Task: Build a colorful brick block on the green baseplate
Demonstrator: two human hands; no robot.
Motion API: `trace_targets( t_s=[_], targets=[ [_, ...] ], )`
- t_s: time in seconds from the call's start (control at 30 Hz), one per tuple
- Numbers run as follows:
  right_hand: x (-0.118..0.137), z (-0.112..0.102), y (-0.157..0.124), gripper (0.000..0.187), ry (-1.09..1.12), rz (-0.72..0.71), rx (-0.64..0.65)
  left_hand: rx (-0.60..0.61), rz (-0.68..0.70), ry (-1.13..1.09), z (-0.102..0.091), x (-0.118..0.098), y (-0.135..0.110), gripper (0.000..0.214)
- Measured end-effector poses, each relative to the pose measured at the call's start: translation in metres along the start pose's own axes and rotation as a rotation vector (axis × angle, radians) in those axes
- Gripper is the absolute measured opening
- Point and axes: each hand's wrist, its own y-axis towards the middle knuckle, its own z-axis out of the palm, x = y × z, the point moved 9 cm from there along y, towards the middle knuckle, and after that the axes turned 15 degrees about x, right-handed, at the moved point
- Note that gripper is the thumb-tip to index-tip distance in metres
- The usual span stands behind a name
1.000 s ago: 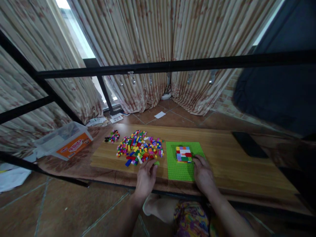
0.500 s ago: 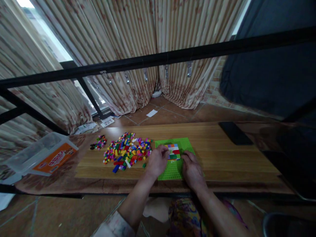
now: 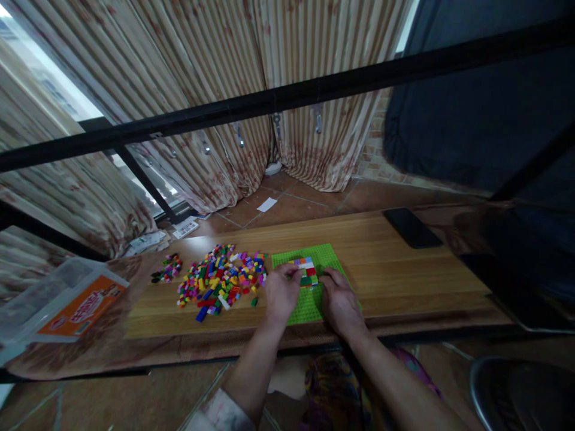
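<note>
One wooden board, one baseplate, two hands

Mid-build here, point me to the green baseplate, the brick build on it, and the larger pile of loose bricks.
Green baseplate (image 3: 309,305): head view, bare studded surface near its front edge.
Brick build (image 3: 309,273): head view, its visible top.
Larger pile of loose bricks (image 3: 218,280): head view, around its middle.
</note>
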Motion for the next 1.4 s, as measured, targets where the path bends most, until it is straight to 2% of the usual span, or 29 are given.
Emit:
trace_targets(
  t_s=[0.17, 0.47, 0.63, 0.9, 1.23, 1.4],
  targets=[
    [0.001, 0.000, 0.001, 0.037, -0.017, 0.006, 0.010, -0.010, -0.080, -0.118, 0.003, 0.008, 0.006, 0.010],
    [0.003, -0.002, 0.001, 0.038, -0.009, 0.021, 0.021, 0.054, -0.017, -0.082, 0.001, 0.002, 0.005, 0.010],
    [0.005, -0.003, 0.002, 0.036, -0.015, 0.047, 0.074, -0.010, -0.007, -0.107, 0.000, 0.001, 0.002, 0.013],
    [0.008, -0.004, 0.002, 0.035, -0.034, 0.044, 0.074, -0.138, 0.007, -0.137, 0.003, 0.004, -0.001, 0.009],
    [0.005, -0.003, 0.001, 0.037, -0.031, 0.009, 0.032, -0.062, -0.043, -0.190, 0.009, 0.011, 0.006, 0.007],
    [0.004, -0.002, 0.000, 0.034, -0.058, -0.004, 0.032, -0.074, -0.106, -0.175, 0.012, 0.016, 0.010, 0.006]
  ],
)
